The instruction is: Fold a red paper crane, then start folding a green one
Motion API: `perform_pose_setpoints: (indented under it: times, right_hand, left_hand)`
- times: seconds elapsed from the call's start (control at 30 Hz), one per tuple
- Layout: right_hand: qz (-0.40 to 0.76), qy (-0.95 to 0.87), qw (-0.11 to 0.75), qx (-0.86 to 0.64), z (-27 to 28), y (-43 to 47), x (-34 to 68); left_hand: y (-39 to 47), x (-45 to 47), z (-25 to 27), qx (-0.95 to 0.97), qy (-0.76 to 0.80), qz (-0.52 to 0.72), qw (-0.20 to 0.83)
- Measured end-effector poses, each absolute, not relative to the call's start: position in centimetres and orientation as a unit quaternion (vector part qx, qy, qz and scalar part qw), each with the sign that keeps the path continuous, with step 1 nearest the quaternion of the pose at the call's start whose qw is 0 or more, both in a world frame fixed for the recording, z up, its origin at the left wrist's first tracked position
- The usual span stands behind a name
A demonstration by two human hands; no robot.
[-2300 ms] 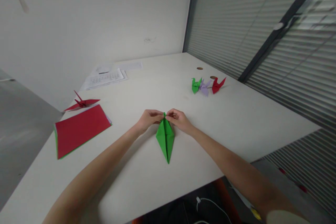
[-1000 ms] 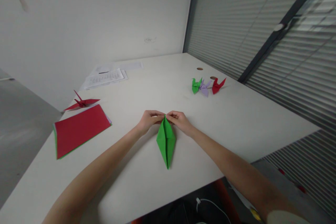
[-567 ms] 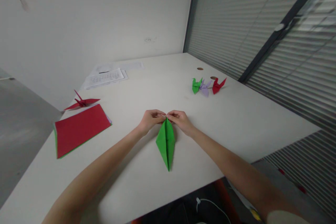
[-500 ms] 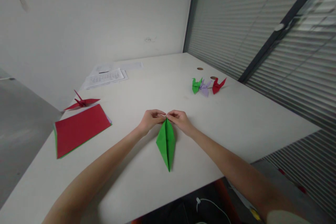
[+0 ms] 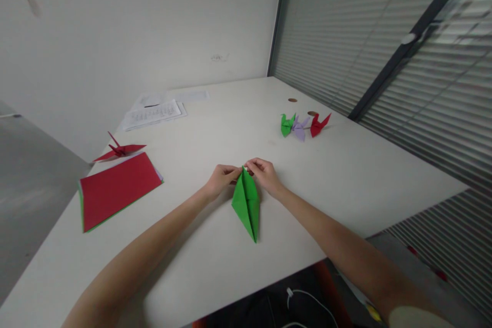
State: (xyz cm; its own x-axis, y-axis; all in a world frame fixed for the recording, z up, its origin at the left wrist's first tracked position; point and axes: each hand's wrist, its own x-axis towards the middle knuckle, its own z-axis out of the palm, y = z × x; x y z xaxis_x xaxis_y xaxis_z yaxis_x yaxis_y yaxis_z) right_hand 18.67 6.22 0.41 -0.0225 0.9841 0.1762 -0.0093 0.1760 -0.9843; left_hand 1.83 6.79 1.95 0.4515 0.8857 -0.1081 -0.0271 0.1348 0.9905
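A green folded paper [image 5: 246, 202], long and diamond-shaped with a crease down its middle, lies tilted with its lower point towards me. My left hand [image 5: 224, 178] pinches its far tip from the left, thumb and fingers closed on the paper. At the same far end, on the right, my right hand [image 5: 264, 174] has its fingers closed at the paper's upper edge; its fingertips are partly hidden behind the fold.
On the left, a red paper crane [image 5: 120, 150] sits behind a stack of coloured sheets [image 5: 121, 189], red on top. Small folded birds, green [image 5: 287, 125], lilac [image 5: 300, 129] and red [image 5: 319, 125], stand at the far right. Written sheets [image 5: 154, 114] lie at the back left.
The green paper's near point has swung to the right and away from me, and its middle fold has spread a little. My right hand has risen slightly at the tip.
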Motion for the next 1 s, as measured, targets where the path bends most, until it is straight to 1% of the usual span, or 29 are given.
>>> perform_pose_setpoints:
  times: [0.13, 0.3, 0.47, 0.7, 1.0]
  right_hand:
    - [0.500, -0.527, 0.527, -0.441, 0.85, 6.13, 18.93]
    - [0.530, -0.510, 0.512, -0.443, 1.05, 5.97, 18.79]
    - [0.537, -0.500, 0.514, -0.445, 0.87, 6.03, 18.70]
    - [0.575, -0.468, 0.519, -0.425, 0.28, 6.29, 18.87]
    - [0.646, -0.425, 0.502, -0.387, 0.92, 5.94, 18.75]
  left_hand:
    - [6.97, 1.82, 1.97, 0.557, 0.396, 0.375, 0.627]
    - [6.89, 1.90, 1.90, 0.574, 0.397, 0.370, 0.613]
    - [6.76, 1.94, 1.97, 0.586, 0.397, 0.366, 0.604]
    - [6.76, 2.07, 1.95, 0.605, 0.403, 0.350, 0.591]
    - [6.65, 1.92, 2.35, 0.587, 0.385, 0.358, 0.615]
